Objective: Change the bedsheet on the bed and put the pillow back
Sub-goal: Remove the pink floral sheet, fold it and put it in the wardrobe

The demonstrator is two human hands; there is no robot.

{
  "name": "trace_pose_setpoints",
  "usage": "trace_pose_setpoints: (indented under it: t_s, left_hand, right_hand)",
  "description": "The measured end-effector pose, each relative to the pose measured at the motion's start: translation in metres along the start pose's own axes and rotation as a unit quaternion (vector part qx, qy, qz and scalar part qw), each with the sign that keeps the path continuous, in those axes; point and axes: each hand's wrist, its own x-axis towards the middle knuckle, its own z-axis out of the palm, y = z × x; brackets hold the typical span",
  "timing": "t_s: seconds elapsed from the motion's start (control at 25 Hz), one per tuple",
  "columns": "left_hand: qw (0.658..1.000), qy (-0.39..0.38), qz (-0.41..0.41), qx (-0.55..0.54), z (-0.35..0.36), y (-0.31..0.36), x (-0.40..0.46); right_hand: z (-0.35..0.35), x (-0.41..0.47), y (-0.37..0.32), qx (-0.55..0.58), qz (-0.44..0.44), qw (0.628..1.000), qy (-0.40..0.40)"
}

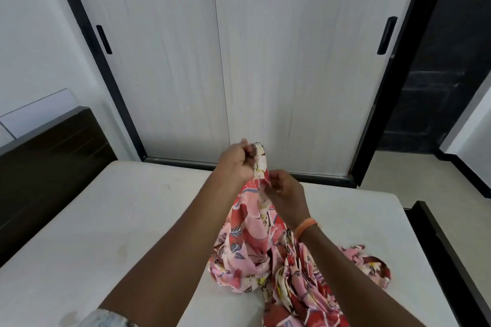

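Note:
A pink and red floral bedsheet (255, 252) lies bunched on the bare white mattress (111, 220). One end of it is lifted above the bed. My left hand (236, 163) grips the top edge of that raised end. Just below and to the right, my right hand (285, 195) pinches the same edge; an orange band circles its wrist. The rest of the sheet trails down in folds toward the near edge of the bed. No pillow is in view.
A dark wooden headboard (50, 167) stands at the left. White sliding wardrobe doors (239, 61) with black frames and handles rise right behind the bed. A dark bed frame edge (446, 255) runs along the right, with pale floor (403, 175) beyond it.

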Motion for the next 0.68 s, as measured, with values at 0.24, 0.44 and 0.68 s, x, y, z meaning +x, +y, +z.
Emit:
trace_pose_setpoints:
  t_s: [0.24,0.44,0.68]
  left_hand:
    - [0.997,0.016,0.048,0.055,0.002,-0.015,-0.011]
    - [0.76,-0.01,0.335,0.557,-0.005,-0.051,-0.032]
    - [0.604,0.003,0.464,0.648,0.01,-0.059,-0.053]
  right_hand:
    - [-0.047,0.027,-0.013,0.04,-0.035,0.996,0.073]
    - [-0.08,0.045,-0.037,-0.14,-0.193,0.971,0.018]
    - [-0.08,0.051,-0.038,-0.183,-0.232,0.955,-0.009]
